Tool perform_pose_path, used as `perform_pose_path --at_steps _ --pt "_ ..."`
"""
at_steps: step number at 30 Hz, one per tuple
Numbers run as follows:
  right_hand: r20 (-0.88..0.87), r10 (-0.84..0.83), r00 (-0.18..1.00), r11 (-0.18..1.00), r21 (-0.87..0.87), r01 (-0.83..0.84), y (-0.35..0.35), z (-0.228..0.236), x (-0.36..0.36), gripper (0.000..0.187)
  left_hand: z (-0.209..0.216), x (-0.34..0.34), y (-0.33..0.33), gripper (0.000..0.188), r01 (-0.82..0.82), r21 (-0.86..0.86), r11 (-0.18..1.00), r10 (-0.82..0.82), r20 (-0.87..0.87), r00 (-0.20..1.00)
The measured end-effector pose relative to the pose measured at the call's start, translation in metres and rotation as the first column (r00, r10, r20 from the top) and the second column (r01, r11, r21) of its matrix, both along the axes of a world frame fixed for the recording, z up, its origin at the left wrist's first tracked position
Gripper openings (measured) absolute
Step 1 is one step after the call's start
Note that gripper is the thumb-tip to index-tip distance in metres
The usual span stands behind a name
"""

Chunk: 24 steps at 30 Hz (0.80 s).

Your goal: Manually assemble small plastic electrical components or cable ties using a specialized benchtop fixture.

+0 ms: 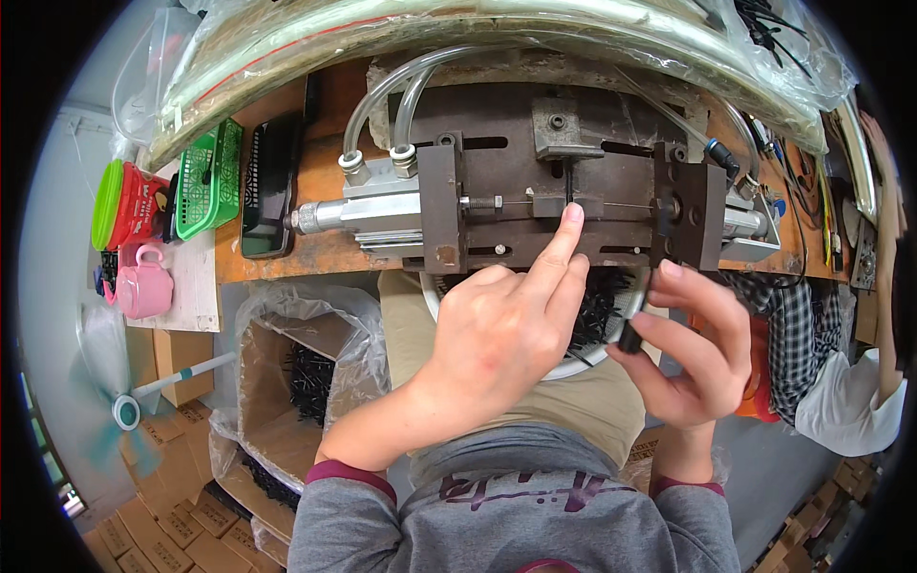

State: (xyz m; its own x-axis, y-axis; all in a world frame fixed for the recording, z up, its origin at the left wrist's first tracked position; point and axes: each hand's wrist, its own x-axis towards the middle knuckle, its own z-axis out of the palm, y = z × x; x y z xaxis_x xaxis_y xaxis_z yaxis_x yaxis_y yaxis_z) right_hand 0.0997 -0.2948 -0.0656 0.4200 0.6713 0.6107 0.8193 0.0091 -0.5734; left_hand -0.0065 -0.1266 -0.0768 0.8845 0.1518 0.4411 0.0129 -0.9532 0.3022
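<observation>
My left hand [501, 329] reaches over a dark metal fixture [611, 229], its index finger stretched out. That fingertip rests at the small block [548, 206] in the fixture's middle, where a thin dark piece [570, 177] stands in the slot. Whether the finger presses on a part is hidden. Right of it, my right hand [702, 358] pinches a slim black stick-like part [630, 336] with a thicker lower end, just below the fixture's right side. Between my hands, a white-rimmed basket [549, 371] of thin black pieces [597, 310] sits at my lap.
Air cylinders [387, 205] with clear hoses [377, 91] flank the fixture. On the bench at left stand a black tray [270, 191], a green basket [212, 181] and a pink cup [145, 284]. A plastic-lined carton [277, 372] holds black pieces. Another person's checked sleeve [791, 334] is at right.
</observation>
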Motion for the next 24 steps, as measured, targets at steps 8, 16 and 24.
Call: perform_pose_path --at_steps 8,16,24 --pt "0.294 -0.007 0.956 0.969 -0.235 0.080 0.027 0.002 0.008 0.024 0.004 -0.015 0.010 0.029 0.118 -0.083 0.989 -0.118 0.013 0.993" --pt "0.424 -0.064 0.904 0.909 -0.349 0.228 0.048 0.001 -0.010 0.023 0.029 -0.054 0.018 0.033 0.280 -0.621 0.732 -0.203 0.194 0.960" --pt "0.448 -0.038 0.893 0.869 -0.426 0.251 0.050 0.004 -0.008 0.024 0.122 -0.082 -0.017 0.014 0.643 -0.764 -0.057 0.332 0.592 0.734"
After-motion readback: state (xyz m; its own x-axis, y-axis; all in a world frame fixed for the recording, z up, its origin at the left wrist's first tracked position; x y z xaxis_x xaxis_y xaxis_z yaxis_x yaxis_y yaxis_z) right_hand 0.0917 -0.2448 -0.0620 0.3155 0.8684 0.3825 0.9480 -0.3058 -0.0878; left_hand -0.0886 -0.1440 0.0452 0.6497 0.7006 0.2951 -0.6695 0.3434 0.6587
